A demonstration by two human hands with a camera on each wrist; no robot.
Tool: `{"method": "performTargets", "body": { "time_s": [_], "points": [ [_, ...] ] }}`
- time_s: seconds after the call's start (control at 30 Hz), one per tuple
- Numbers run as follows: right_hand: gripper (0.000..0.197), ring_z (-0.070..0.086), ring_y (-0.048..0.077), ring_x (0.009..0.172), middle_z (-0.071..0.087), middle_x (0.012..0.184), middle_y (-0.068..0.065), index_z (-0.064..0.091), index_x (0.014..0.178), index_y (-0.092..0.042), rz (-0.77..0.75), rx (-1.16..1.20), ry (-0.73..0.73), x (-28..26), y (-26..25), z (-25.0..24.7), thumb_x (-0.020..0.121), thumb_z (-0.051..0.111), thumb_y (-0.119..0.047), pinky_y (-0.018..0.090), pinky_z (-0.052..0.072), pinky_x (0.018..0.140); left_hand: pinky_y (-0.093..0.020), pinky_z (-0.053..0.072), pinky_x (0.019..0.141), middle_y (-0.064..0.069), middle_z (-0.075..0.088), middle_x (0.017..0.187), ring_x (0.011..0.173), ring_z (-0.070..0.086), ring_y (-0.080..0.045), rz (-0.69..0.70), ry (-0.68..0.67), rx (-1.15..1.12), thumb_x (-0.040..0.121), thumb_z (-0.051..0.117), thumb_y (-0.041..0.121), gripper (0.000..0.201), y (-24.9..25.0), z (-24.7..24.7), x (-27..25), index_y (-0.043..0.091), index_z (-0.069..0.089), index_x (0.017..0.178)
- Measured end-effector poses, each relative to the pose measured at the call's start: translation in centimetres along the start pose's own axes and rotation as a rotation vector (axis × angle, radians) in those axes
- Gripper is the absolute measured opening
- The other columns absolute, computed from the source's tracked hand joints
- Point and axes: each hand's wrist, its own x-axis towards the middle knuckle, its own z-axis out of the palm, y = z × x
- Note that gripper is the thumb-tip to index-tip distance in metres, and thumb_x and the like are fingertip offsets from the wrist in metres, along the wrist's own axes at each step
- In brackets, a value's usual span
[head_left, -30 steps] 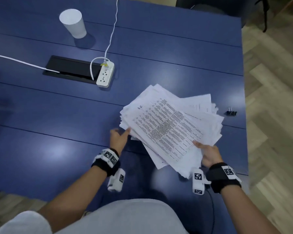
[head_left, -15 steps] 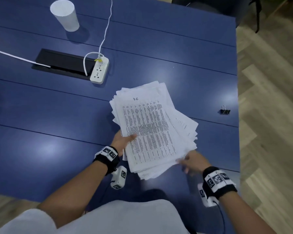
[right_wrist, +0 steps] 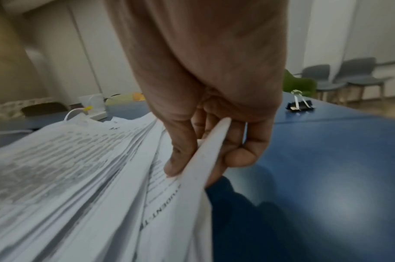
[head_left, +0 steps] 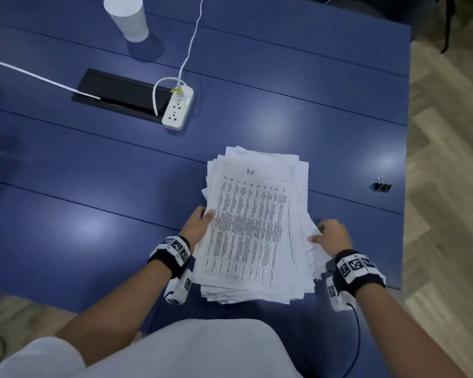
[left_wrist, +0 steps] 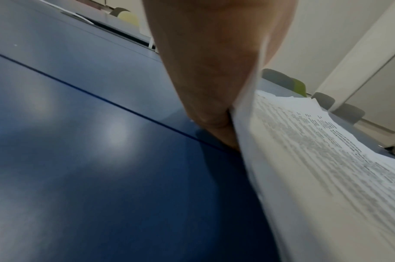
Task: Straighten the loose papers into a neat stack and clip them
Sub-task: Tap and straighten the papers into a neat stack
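Note:
A thick, uneven pile of printed papers (head_left: 253,227) lies lengthwise on the blue table (head_left: 79,214) in front of me, with sheet edges sticking out on the right and far sides. My left hand (head_left: 198,225) holds its left edge, thumb on the top sheet; in the left wrist view that hand (left_wrist: 210,70) stands against the papers (left_wrist: 315,159), which curl up along the palm. My right hand (right_wrist: 203,150) pinches a few sheets at the right edge of the papers (right_wrist: 68,168). A black binder clip (head_left: 382,185) lies untouched near the table's right edge.
A white power strip (head_left: 178,109) with its cable lies beyond the papers beside a black cable hatch (head_left: 115,94). At the far left a white paper cup (head_left: 127,17) stands upside down. The table's right edge (head_left: 406,159) drops to a wooden floor.
The fanned, slanted papers have been turned and squeezed into a narrower pile lying lengthwise. Both hands have closed in on its two long sides.

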Motion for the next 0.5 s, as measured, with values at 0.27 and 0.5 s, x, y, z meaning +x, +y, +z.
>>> {"method": "performTargets", "body": {
  "time_s": [0.27,0.5],
  "points": [
    [0.021,0.057,0.027,0.078,0.059,0.079,0.003,0.054,0.078,-0.014,0.064,-0.036,0.083,-2.8,2.7,2.0,0.080,0.074,-0.018,0.031,0.044,0.067,-0.026,0.032,0.060,0.000,0.047,0.065,0.059,0.040,-0.013,0.255,0.229,0.407,0.099,0.047,0.021,0.030,0.5,1.1,-1.7,0.012,0.044,0.071],
    [0.025,0.052,0.020,0.064,0.056,0.065,0.003,0.054,0.065,-0.009,0.016,0.278,0.003,-3.6,3.4,2.2,0.079,0.074,-0.002,0.023,0.038,0.053,-0.023,0.047,0.084,0.004,0.065,0.102,0.094,0.061,-0.012,0.127,-0.089,0.425,0.076,0.078,0.032,0.044,1.0,3.1,-2.9,0.013,0.059,0.111]
  ]
}}
